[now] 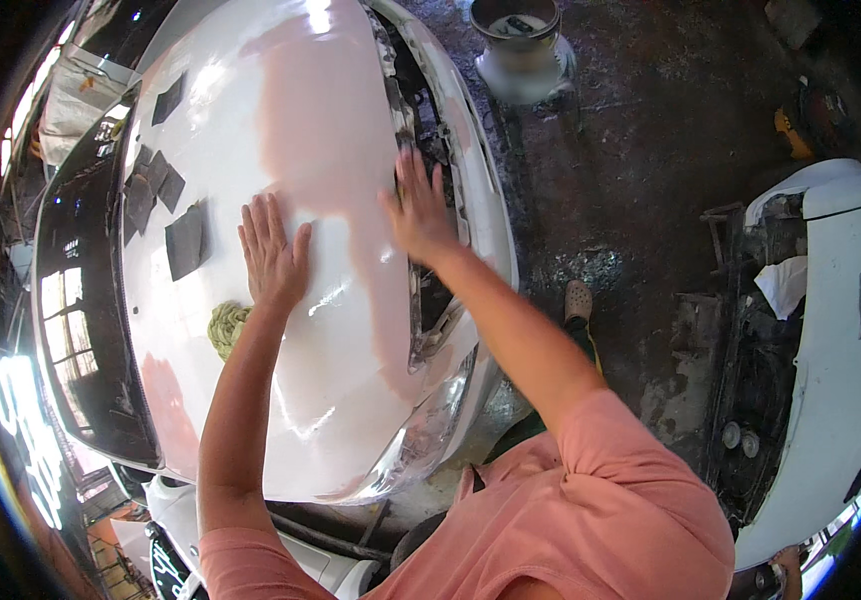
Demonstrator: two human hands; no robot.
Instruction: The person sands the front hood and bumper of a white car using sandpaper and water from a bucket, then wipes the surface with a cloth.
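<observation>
A white car hood (320,265) with pinkish patches spreads out under both arms. My left hand (275,255) lies flat on its middle, fingers stretched out and holding nothing. Over the hood's front edge, by the open gap, is my right hand (422,212), slightly blurred, with its fingers apart; whether it touches the surface I cannot tell. A crumpled green cloth (227,328) rests beside my left forearm. Left of that hand lies a dark grey sheet of sandpaper (185,243), with several more pieces (153,184) toward the windshield.
At the far side, a bucket (515,22) stands on the dark floor. Another white car (850,290), its front opened up, is at the right. The windshield (80,280) borders the hood on the left. A shoe (578,300) shows on the floor past my right arm.
</observation>
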